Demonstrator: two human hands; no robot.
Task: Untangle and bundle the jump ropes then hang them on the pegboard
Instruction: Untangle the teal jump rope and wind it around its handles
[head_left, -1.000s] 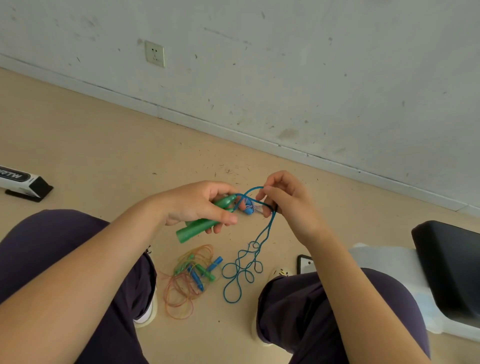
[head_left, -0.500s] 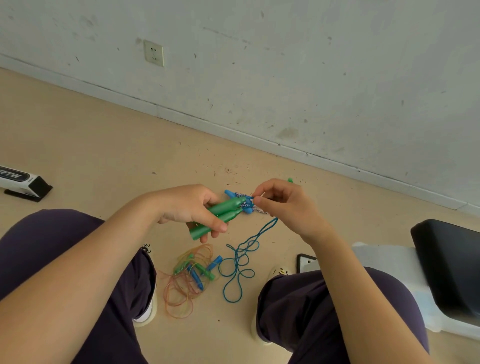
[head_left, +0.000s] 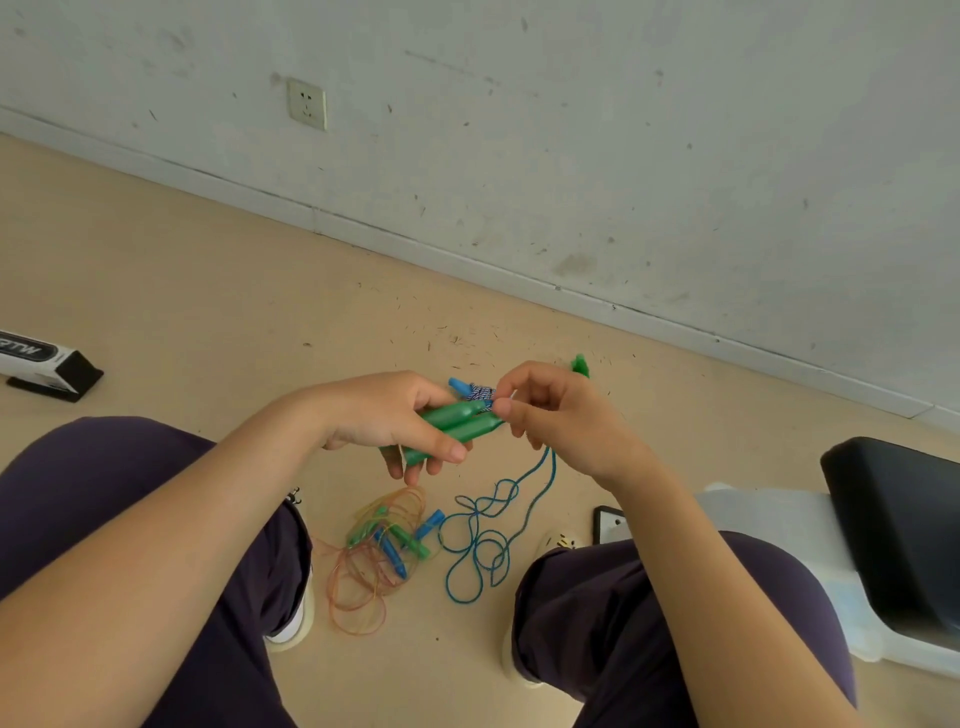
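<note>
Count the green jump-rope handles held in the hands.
2: the green handles lie side by side, gripped by the left hand; the right hand pinches at their tips. Fingers may hide more.

I see open floor (head_left: 218, 291) from my hands to the wall (head_left: 571, 156). Below them, between my knees, a tangled rope pile (head_left: 382, 551) and blue cord (head_left: 483, 540) block the gap. Black box (head_left: 49, 364) far left; phone (head_left: 609, 522) and black seat (head_left: 898, 535) crowd the right.
</note>
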